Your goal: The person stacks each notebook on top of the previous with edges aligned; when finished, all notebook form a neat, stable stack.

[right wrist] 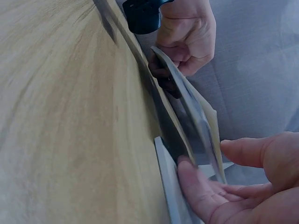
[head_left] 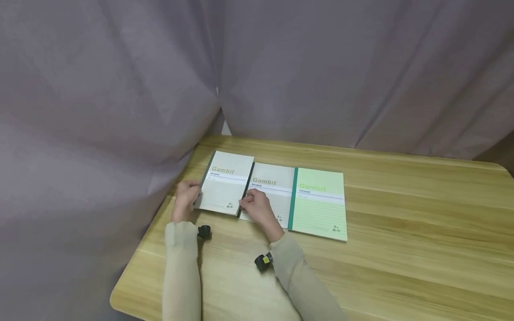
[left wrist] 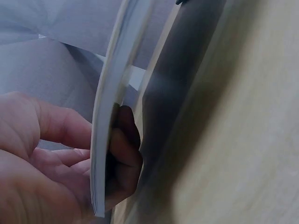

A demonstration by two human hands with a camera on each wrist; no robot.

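Three Gambit notebooks lie in a row on the wooden table. My left hand (head_left: pixel 186 198) pinches the left edge of the leftmost white notebook (head_left: pixel 225 183), thumb on its cover and fingers beneath. In the left wrist view this notebook (left wrist: pixel 100 126) is raised off the table and slightly bowed. My right hand (head_left: pixel 259 207) is at its lower right edge, over the middle white notebook (head_left: pixel 277 174). The right wrist view shows the thumb against the cover of the raised notebook (right wrist: pixel 196 112), with the other fingers curled around its edge; one fingertip is blurred.
To the right lies a green notebook (head_left: pixel 319 205) with a darker green spine. Grey curtain (head_left: pixel 321 71) hangs behind and left of the table (head_left: pixel 421 249). Black wrist cameras (head_left: pixel 263 263) sit at both wrists, close above the tabletop.
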